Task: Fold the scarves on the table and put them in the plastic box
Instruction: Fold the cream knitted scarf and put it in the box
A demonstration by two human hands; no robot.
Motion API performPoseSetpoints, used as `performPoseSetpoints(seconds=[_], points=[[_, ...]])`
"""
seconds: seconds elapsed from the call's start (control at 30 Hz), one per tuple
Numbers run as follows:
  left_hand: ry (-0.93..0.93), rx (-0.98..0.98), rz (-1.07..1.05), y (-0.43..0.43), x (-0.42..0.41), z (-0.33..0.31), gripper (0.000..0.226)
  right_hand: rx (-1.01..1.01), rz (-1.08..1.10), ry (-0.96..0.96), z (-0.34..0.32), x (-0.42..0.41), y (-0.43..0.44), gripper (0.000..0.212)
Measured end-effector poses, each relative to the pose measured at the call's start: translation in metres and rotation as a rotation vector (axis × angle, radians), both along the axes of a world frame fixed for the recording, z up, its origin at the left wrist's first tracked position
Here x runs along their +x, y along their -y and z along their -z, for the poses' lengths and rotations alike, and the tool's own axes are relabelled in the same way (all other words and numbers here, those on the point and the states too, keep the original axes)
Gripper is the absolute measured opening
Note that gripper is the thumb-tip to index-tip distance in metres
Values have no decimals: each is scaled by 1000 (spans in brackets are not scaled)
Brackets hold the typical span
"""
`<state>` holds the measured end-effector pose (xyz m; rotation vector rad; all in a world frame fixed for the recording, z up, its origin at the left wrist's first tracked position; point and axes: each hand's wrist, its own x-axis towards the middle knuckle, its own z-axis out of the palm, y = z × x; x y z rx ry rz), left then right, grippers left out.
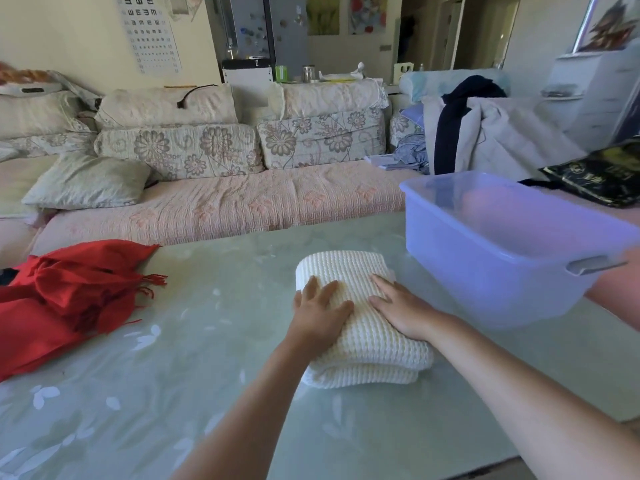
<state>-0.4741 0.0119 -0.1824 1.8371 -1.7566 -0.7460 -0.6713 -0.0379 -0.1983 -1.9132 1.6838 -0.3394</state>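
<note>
A cream knitted scarf [360, 337] lies folded in a thick bundle at the middle of the table [214, 358]. My left hand [320, 311] rests flat on its left side, fingers straight. My right hand [398, 306] lies flat on its right side, fingers pointing to the upper left. A red fringed scarf [72, 296] sits crumpled and unfolded at the table's left edge. The translucent blue plastic box [502, 251] stands at the right, just beyond my right hand, with something orange dimly visible inside.
A sofa [214, 199] with floral cushions runs along the far side of the table. Clothes are piled at the sofa's right end [485, 133]. A black and gold bag [602, 174] lies behind the box. Another person's arm [620, 292] shows at the right edge.
</note>
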Motion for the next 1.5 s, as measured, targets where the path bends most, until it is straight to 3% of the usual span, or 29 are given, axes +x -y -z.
performPoseSetpoints(seconds=[0.23, 0.5, 0.63, 0.7, 0.77, 0.9, 1.03, 1.17, 1.3, 1.5], points=[[22, 3, 42, 55, -56, 3, 58, 51, 120, 35, 2, -47, 55, 76], [-5, 5, 21, 30, -45, 1, 54, 73, 143, 240, -5, -32, 36, 75], [194, 129, 4, 25, -20, -12, 52, 123, 240, 309, -7, -21, 19, 85], [107, 134, -146, 35, -10, -24, 44, 159, 283, 281, -7, -18, 15, 90], [-6, 82, -245, 43, -8, -26, 45, 163, 239, 286, -6, -14, 12, 80], [-35, 32, -186, 34, -13, 1, 68, 207, 193, 193, -2, 1, 14, 94], [-151, -52, -302, 35, 1, 25, 74, 214, 177, 197, 0, 16, 21, 97], [-286, -78, -390, 25, 8, 28, 75, 244, 122, 367, -8, 28, 17, 87], [-379, -85, -389, 15, 16, 22, 74, 273, 101, 390, -24, 36, 7, 80], [-558, -211, -313, -4, 9, -18, 67, 60, 47, 366, -60, 31, -20, 58]])
